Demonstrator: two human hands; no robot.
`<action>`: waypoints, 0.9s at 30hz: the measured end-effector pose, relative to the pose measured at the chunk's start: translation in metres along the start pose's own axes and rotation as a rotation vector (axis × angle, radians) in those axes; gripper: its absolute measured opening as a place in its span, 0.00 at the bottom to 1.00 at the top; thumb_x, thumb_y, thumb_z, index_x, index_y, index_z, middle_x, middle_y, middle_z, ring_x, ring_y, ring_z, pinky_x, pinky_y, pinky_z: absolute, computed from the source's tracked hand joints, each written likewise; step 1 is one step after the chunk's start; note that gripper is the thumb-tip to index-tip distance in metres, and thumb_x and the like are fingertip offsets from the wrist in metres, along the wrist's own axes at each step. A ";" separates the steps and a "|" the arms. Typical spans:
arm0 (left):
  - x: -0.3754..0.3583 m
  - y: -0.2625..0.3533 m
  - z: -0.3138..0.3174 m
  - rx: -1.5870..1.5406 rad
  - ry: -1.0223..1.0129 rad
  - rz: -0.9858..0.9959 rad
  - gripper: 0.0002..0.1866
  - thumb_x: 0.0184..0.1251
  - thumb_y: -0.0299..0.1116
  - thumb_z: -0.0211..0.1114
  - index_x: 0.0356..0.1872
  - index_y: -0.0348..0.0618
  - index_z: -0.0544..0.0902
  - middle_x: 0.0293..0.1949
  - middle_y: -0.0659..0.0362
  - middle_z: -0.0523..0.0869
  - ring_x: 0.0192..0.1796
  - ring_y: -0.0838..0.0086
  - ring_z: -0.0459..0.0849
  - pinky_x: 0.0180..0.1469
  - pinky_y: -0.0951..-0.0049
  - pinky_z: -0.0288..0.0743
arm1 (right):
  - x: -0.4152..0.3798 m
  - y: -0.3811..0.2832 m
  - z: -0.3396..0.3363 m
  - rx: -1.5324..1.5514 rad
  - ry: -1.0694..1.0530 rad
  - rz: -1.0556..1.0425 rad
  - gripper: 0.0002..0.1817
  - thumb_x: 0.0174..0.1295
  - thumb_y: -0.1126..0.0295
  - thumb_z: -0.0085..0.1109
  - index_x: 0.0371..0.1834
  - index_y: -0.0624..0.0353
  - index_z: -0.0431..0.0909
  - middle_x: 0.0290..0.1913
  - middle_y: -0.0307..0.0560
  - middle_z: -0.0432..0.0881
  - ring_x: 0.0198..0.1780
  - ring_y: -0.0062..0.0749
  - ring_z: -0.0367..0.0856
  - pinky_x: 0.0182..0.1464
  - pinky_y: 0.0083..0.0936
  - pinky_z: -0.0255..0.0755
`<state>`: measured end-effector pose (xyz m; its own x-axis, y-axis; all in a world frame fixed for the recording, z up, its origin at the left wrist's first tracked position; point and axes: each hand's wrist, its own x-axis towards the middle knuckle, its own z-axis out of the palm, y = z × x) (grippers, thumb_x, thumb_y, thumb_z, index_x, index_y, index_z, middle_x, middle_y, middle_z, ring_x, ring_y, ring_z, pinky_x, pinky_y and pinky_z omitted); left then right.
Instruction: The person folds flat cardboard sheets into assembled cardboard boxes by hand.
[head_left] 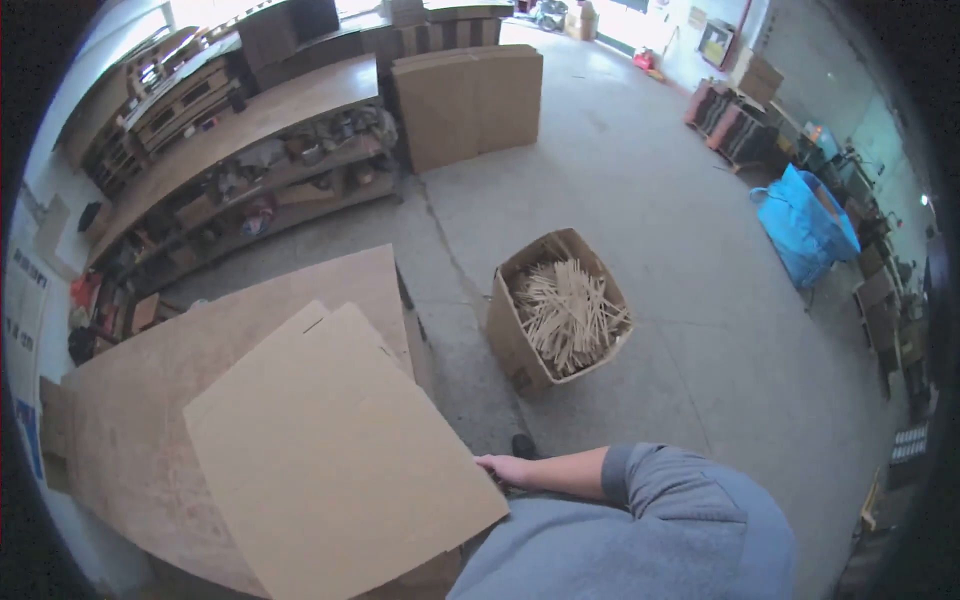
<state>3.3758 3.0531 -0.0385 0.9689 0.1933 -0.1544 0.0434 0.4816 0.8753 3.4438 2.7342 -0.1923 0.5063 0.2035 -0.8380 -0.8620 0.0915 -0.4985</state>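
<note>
Touching the right edge of the stacked cardboard sheets [345,450] with the right hand [508,470] in the head view, fingers too hidden to tell how tightly closed, left hand out of sight. Seeing illegible writing on the wall poster [26,300]; watching the sheets overhang the wooden table [120,430], with floor [665,290] stretching between the stick-filled carton [512,350] and blue bag [800,228].
</note>
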 end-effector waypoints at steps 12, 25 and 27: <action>0.212 0.109 -0.108 1.010 0.671 0.616 0.23 0.72 0.41 0.51 0.62 0.40 0.73 0.61 0.52 0.75 0.63 0.63 0.72 0.65 0.67 0.65 | -0.073 -0.121 0.035 -0.571 0.333 -0.526 0.16 0.66 0.61 0.35 0.20 0.54 0.57 0.23 0.39 0.61 0.28 0.30 0.58 0.33 0.33 0.53; 0.390 -0.066 -0.006 1.236 0.058 0.712 0.30 0.63 0.56 0.59 0.53 0.39 0.77 0.50 0.50 0.79 0.57 0.58 0.75 0.62 0.59 0.65 | -0.093 -0.156 0.075 -0.720 0.521 -0.257 0.22 0.66 0.53 0.37 0.19 0.52 0.50 0.23 0.37 0.55 0.26 0.27 0.52 0.29 0.31 0.49; 0.382 -0.064 -0.004 1.249 0.051 0.648 0.31 0.62 0.56 0.58 0.56 0.40 0.75 0.52 0.50 0.78 0.58 0.57 0.74 0.63 0.59 0.64 | -0.099 -0.163 0.082 -0.722 0.537 -0.213 0.20 0.66 0.51 0.38 0.23 0.53 0.54 0.27 0.37 0.58 0.29 0.27 0.55 0.32 0.30 0.51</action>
<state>3.7424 3.0995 -0.1552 0.8916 0.1285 0.4342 -0.1899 -0.7644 0.6162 3.5323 2.7789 -0.0099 0.7511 -0.2441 -0.6133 -0.6166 -0.5914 -0.5197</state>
